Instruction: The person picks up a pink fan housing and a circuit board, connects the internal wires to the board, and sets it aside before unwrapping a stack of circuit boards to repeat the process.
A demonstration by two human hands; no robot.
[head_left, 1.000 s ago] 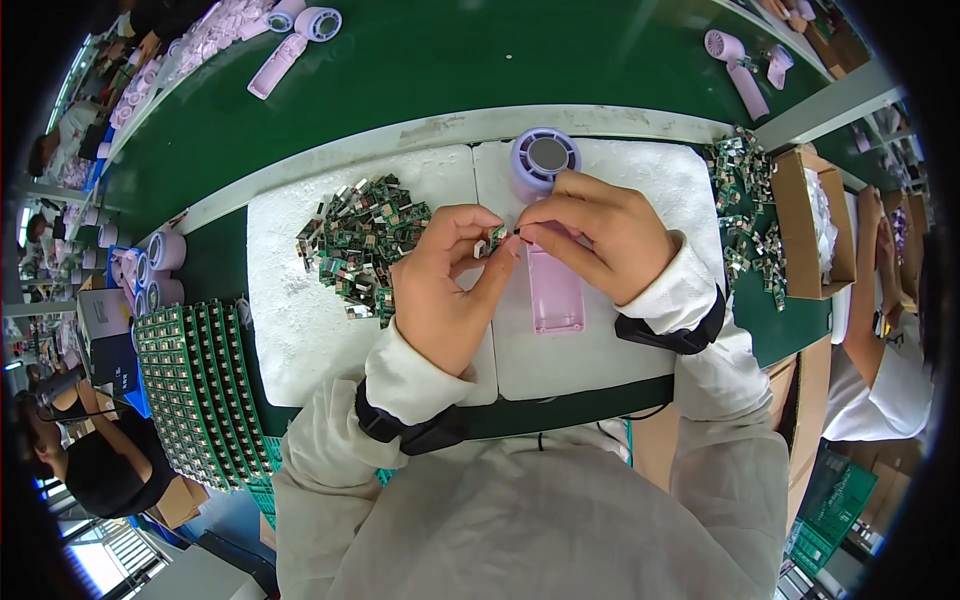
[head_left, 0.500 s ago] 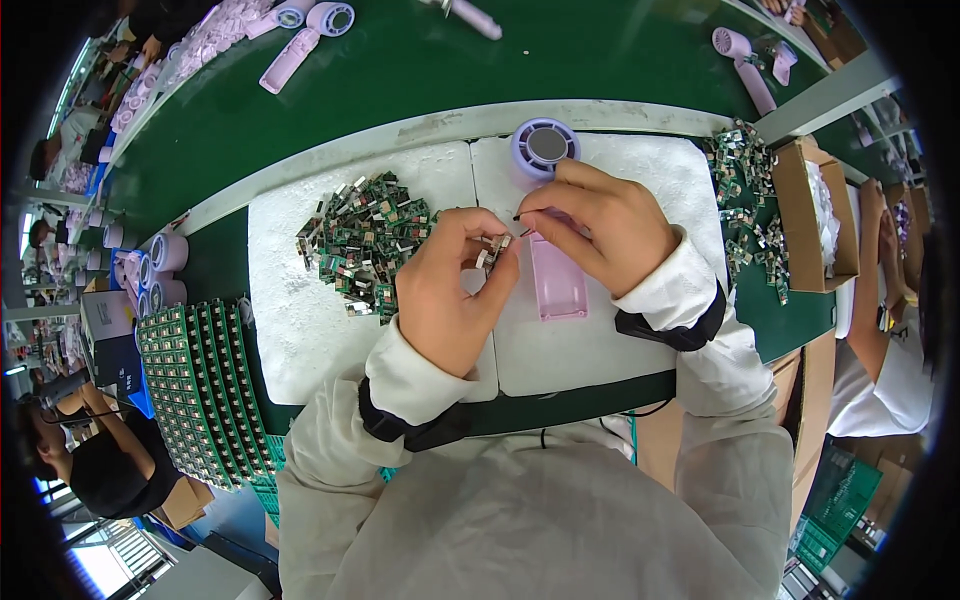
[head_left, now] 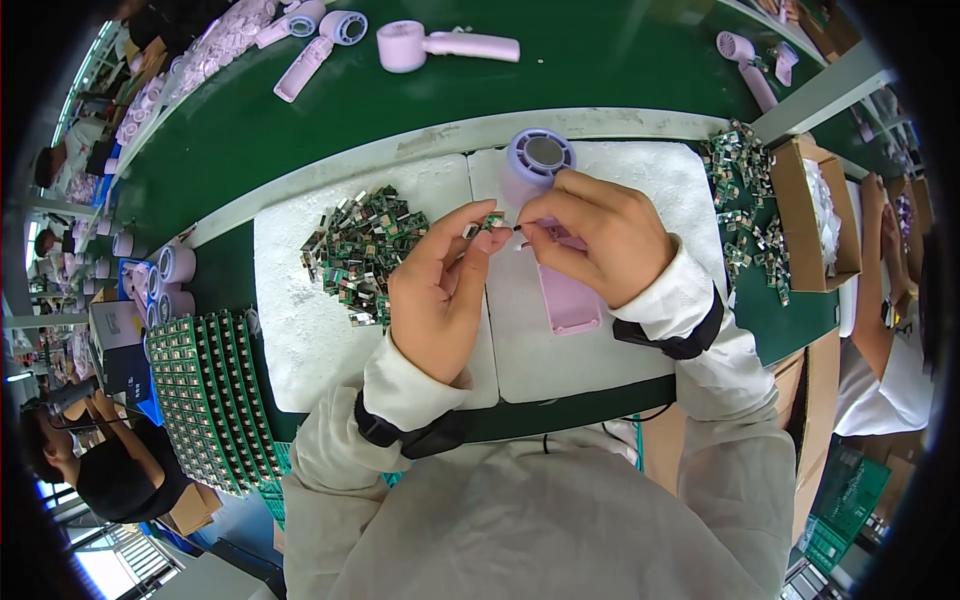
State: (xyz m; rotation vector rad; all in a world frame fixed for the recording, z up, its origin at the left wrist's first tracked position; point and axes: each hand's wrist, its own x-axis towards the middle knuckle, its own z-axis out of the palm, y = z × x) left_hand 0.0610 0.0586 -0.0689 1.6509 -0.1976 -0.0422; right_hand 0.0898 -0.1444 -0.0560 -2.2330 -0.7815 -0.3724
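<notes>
My left hand (head_left: 432, 300) is closed, pinching a small green circuit board (head_left: 493, 221) between thumb and fingertips. Close beside it, my right hand (head_left: 610, 245) grips a thin dark wire (head_left: 519, 228) near the board's edge; whether the two touch I cannot tell. Beneath the right hand lies a handheld fan with a round lilac head (head_left: 543, 152) and an open pink handle (head_left: 570, 305), its middle partly covered by my fingers. A heap of small circuit boards (head_left: 362, 250) lies to the left on a white foam pad (head_left: 300, 360).
Stacked green board panels (head_left: 205, 400) stand at the left. More loose boards (head_left: 745, 215) and a cardboard box (head_left: 815, 215) sit on the right. Beyond the pale ledge (head_left: 400, 137), a fan (head_left: 445, 46) rests on the green belt. Other people are at both sides.
Both hands have come closer together, and the board in my left hand is turned and raised toward the wire. On the belt, a pink fan has moved further into view at the top.
</notes>
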